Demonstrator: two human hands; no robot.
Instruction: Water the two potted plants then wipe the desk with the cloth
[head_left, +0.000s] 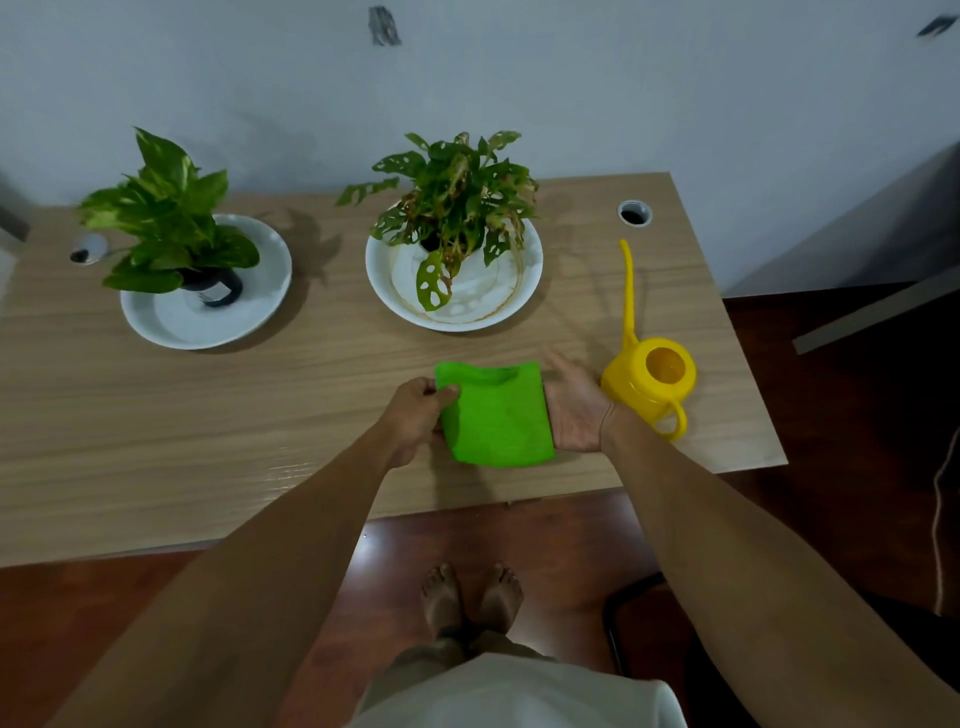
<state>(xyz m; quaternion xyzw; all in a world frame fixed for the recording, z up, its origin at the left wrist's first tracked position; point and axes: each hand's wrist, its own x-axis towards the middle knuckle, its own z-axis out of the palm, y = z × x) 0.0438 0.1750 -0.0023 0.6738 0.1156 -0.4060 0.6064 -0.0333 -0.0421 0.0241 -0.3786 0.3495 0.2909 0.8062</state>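
We see the folded green cloth (496, 415) on the desk (208, 415) between both hands; left hand (415, 410) fingers pinch its left edge; right hand (574, 410) lies open, flat against its right edge.

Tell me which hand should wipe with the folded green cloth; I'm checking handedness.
Probably left: the left hand already pinches the folded green cloth, while the right hand lies open beside it.
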